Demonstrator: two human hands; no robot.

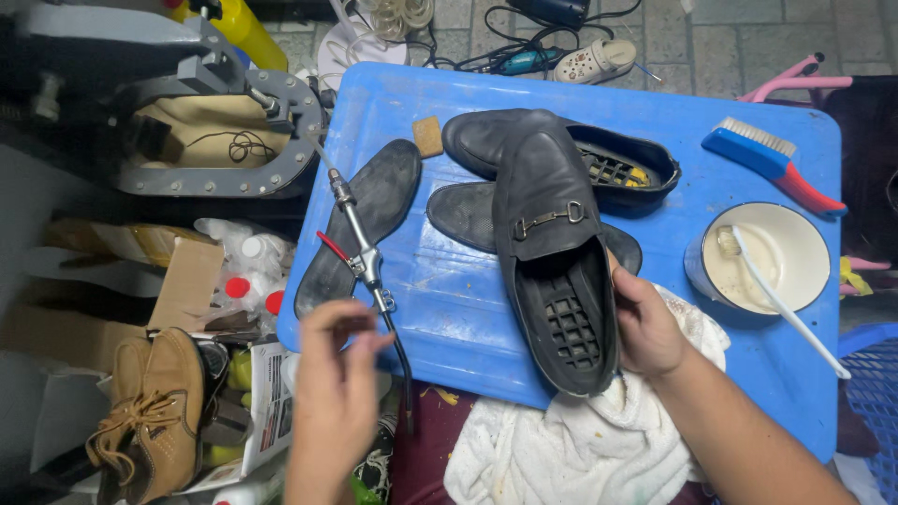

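A black loafer (552,252) with a metal buckle lies heel toward me on the blue table (440,299). My right hand (645,327) grips its heel side on the right. A second black loafer (561,154) lies behind it, and two black insoles (360,224) (458,215) rest on the table. My left hand (337,374) is at the table's near left edge, fingers closed on the hose end of a metal air blow gun (360,243) with a red trigger.
A white bowl (795,281) of paste with a toothbrush (776,290) stands at the right, a blue and red scrub brush (767,159) behind it. A small sponge (428,136) lies at the back. White cloth (571,440) covers my lap. Tan shoes (154,402) and bottles clutter the floor at left.
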